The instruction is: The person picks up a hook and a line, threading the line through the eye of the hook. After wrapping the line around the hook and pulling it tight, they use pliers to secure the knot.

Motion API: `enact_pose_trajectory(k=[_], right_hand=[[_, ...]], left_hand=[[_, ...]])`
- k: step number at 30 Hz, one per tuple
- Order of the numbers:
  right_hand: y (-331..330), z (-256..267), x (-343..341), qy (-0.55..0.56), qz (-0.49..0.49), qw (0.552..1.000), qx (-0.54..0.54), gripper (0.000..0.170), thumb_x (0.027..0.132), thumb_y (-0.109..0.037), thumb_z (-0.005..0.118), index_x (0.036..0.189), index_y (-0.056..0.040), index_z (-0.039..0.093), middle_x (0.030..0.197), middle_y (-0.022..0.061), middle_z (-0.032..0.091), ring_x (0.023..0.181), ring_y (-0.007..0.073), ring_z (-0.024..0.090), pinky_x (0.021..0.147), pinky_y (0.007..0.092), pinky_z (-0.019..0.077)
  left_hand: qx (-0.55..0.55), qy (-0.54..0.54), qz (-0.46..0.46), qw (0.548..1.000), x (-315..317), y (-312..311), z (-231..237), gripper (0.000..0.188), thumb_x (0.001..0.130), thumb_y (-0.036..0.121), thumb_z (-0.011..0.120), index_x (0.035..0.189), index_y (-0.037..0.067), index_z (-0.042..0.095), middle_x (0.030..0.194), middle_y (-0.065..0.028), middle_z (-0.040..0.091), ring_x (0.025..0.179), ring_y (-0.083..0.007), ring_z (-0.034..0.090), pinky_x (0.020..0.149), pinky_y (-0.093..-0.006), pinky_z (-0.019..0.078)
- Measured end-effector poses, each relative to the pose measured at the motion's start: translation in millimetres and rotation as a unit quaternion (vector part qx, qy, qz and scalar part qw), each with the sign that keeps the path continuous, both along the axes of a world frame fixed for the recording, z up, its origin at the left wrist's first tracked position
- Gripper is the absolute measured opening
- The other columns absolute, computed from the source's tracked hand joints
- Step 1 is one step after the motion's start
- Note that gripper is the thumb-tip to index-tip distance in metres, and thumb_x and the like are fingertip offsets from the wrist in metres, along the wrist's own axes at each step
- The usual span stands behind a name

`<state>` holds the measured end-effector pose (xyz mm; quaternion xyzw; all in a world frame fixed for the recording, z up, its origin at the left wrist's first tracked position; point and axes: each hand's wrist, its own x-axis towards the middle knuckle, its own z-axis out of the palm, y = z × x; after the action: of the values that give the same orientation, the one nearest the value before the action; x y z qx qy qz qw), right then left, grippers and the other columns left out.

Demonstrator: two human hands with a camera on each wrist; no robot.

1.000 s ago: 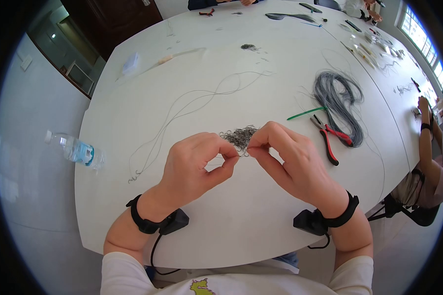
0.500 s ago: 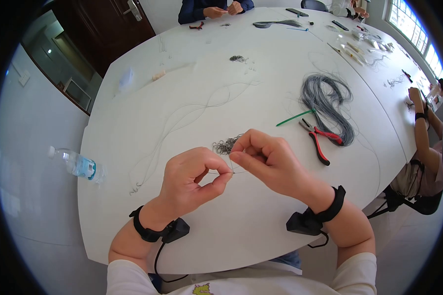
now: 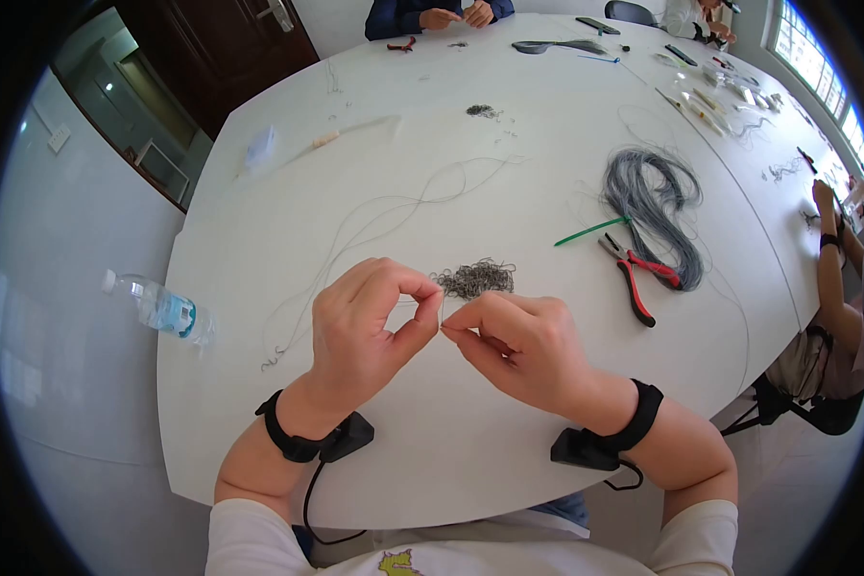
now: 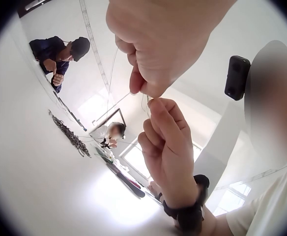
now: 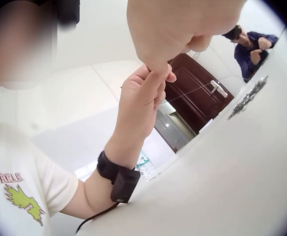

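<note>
My left hand pinches a thin thread; my right hand, black strap at its wrist, pinches just below; a dark heap lies on the table, a capped person beyond.

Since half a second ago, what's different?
The right hand pulled back and the left hand moved forward, so more of the wire pile shows. Both keep their pinching grip. The pliers and bottle stayed put; the camera just shifted.
</note>
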<state>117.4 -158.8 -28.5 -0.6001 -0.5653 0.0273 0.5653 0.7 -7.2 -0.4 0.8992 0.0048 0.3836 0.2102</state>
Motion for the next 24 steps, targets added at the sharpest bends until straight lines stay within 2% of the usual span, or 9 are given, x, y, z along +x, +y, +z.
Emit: enact_pose_trajectory(k=[2, 5, 12, 15, 17, 20, 21, 23, 24], right_hand=[[-1, -1, 7, -0.148, -0.024, 0.988, 0.022, 0.012, 0.083, -0.003, 0.071, 0.087, -0.0085, 0.061, 0.069, 0.0027, 0.059, 0.053, 0.0191, 0.057, 0.046, 0.0310, 0.0438], [-5, 8, 13, -0.233, -0.026, 0.972, 0.014, 0.013, 0.081, -0.003, 0.071, 0.086, -0.0094, 0.061, 0.072, 0.0012, 0.059, 0.056, 0.0188, 0.058, 0.045, 0.0305, 0.0442], [-9, 20, 24, -0.216, -0.038, 0.974, 0.051, 0.015, 0.079, -0.001, 0.071, 0.086, -0.0089, 0.061, 0.073, 0.0016, 0.059, 0.056, 0.0185, 0.059, 0.047, 0.0299, 0.0448], [-14, 25, 26, -0.144, -0.002, 0.989, 0.025, 0.015, 0.079, -0.001, 0.072, 0.085, -0.0089, 0.062, 0.073, 0.0023, 0.060, 0.054, 0.0184, 0.058, 0.048, 0.0297, 0.0444], [-17, 27, 25, -0.072, 0.042, 0.995, -0.051, 0.014, 0.079, -0.001, 0.073, 0.083, -0.0093, 0.062, 0.073, 0.0028, 0.060, 0.052, 0.0176, 0.056, 0.048, 0.0294, 0.0430], [-14, 23, 22, -0.035, 0.047, 0.996, -0.066, 0.012, 0.080, -0.004, 0.073, 0.083, -0.0089, 0.063, 0.076, 0.0030, 0.061, 0.054, 0.0166, 0.056, 0.049, 0.0293, 0.0429], [-12, 20, 25, -0.035, 0.047, 0.996, -0.067, 0.012, 0.080, -0.004, 0.073, 0.083, -0.0089, 0.063, 0.076, 0.0030, 0.061, 0.054, 0.0166, 0.056, 0.049, 0.0293, 0.0429], [-6, 12, 30, -0.162, 0.050, 0.985, 0.007, 0.010, 0.082, -0.007, 0.074, 0.086, -0.0084, 0.065, 0.079, 0.0026, 0.062, 0.058, 0.0168, 0.058, 0.050, 0.0293, 0.0438], [-6, 14, 30, -0.162, 0.051, 0.985, 0.007, 0.010, 0.082, -0.007, 0.074, 0.086, -0.0084, 0.065, 0.079, 0.0026, 0.062, 0.058, 0.0168, 0.058, 0.050, 0.0293, 0.0438]], left_hand=[[0.052, -0.008, -0.006, 0.999, 1, 1, 0, 0.020, 0.073, -0.002, 0.076, 0.081, 0.008, 0.061, 0.073, -0.0024, 0.064, 0.062, -0.0189, 0.060, 0.052, -0.0288, 0.0456], [0.101, 0.000, -0.040, 0.994, 3, 3, -3, 0.021, 0.071, -0.002, 0.076, 0.081, 0.009, 0.061, 0.073, -0.0014, 0.064, 0.061, -0.0191, 0.060, 0.051, -0.0290, 0.0460], [0.103, 0.002, -0.071, 0.992, 4, -1, -2, 0.022, 0.070, -0.002, 0.076, 0.082, 0.010, 0.062, 0.072, -0.0018, 0.064, 0.060, -0.0201, 0.060, 0.050, -0.0291, 0.0466], [0.079, -0.025, -0.060, 0.995, 4, 2, -3, 0.021, 0.070, -0.003, 0.076, 0.082, 0.009, 0.062, 0.073, -0.0026, 0.065, 0.061, -0.0203, 0.061, 0.052, -0.0287, 0.0476], [0.040, -0.002, -0.018, 0.999, 1, 3, -1, 0.020, 0.072, -0.004, 0.076, 0.082, 0.007, 0.063, 0.074, -0.0033, 0.066, 0.063, -0.0199, 0.062, 0.054, -0.0279, 0.0482], [0.010, -0.006, -0.001, 1.000, 0, 3, 0, 0.019, 0.074, -0.005, 0.075, 0.082, 0.007, 0.063, 0.074, -0.0036, 0.066, 0.063, -0.0183, 0.062, 0.055, -0.0271, 0.0471], [0.010, -0.006, -0.001, 1.000, -1, 2, 0, 0.019, 0.074, -0.005, 0.075, 0.082, 0.007, 0.063, 0.074, -0.0036, 0.066, 0.063, -0.0183, 0.062, 0.055, -0.0271, 0.0471], [-0.013, 0.001, 0.000, 1.000, -2, 1, 1, 0.017, 0.075, -0.004, 0.074, 0.082, 0.007, 0.063, 0.074, -0.0034, 0.066, 0.063, -0.0172, 0.061, 0.054, -0.0271, 0.0455], [-0.013, 0.001, 0.001, 1.000, -2, 1, 2, 0.017, 0.075, -0.004, 0.074, 0.082, 0.007, 0.063, 0.074, -0.0034, 0.066, 0.063, -0.0172, 0.061, 0.054, -0.0271, 0.0455]])
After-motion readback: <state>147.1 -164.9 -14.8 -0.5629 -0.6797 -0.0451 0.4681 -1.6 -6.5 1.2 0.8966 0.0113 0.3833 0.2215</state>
